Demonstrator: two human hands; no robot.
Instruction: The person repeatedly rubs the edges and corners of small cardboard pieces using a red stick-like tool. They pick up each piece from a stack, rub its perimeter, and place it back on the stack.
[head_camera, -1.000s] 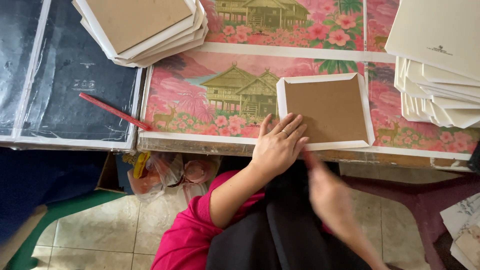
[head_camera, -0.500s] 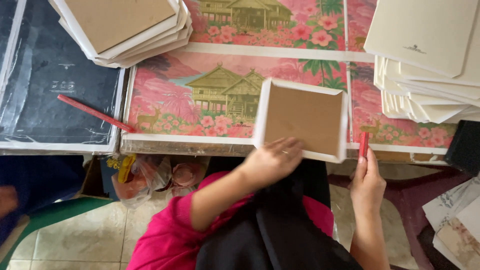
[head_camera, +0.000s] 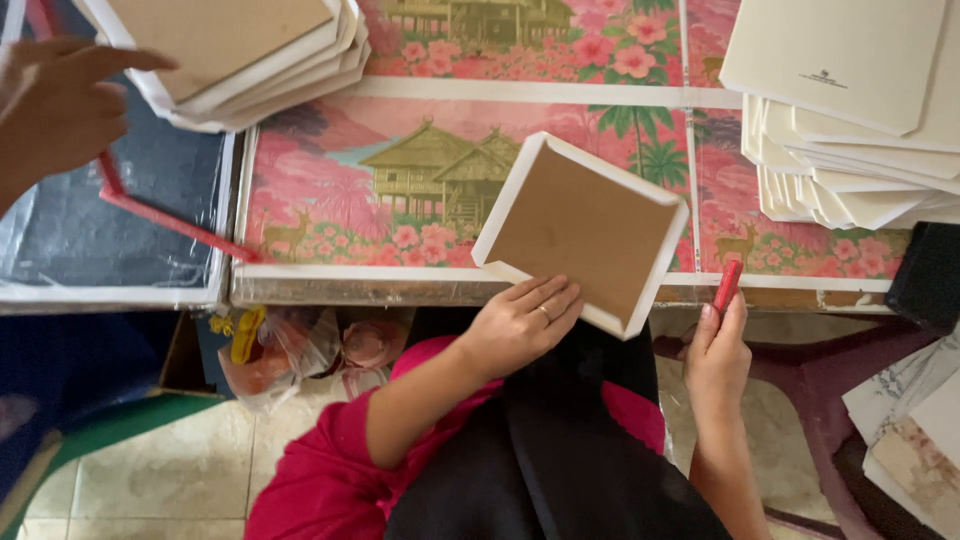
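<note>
A square brown board with a white wrapped rim (head_camera: 585, 228) lies tilted at the table's near edge, partly overhanging it. My left hand (head_camera: 520, 322), with a ring on one finger, rests fingers-flat on the board's near corner. To the right, my right hand (head_camera: 716, 350) is closed around a small red tool (head_camera: 727, 284), held upright just below the table edge and apart from the board. The board sits on a pink printed sheet with houses and flowers (head_camera: 400, 180).
A stack of similar boards (head_camera: 250, 50) sits at the back left, and a pile of white cut card sheets (head_camera: 850, 100) at the back right. Another person's hand (head_camera: 55, 100) hovers over a black sheet (head_camera: 110, 240) by a red stick (head_camera: 170, 222). Plastic bags (head_camera: 290, 350) lie under the table.
The board has turned from square-on to tilted under my left hand. My right hand has come up to the table edge with the red tool. Another person's hand has entered at the upper left.
</note>
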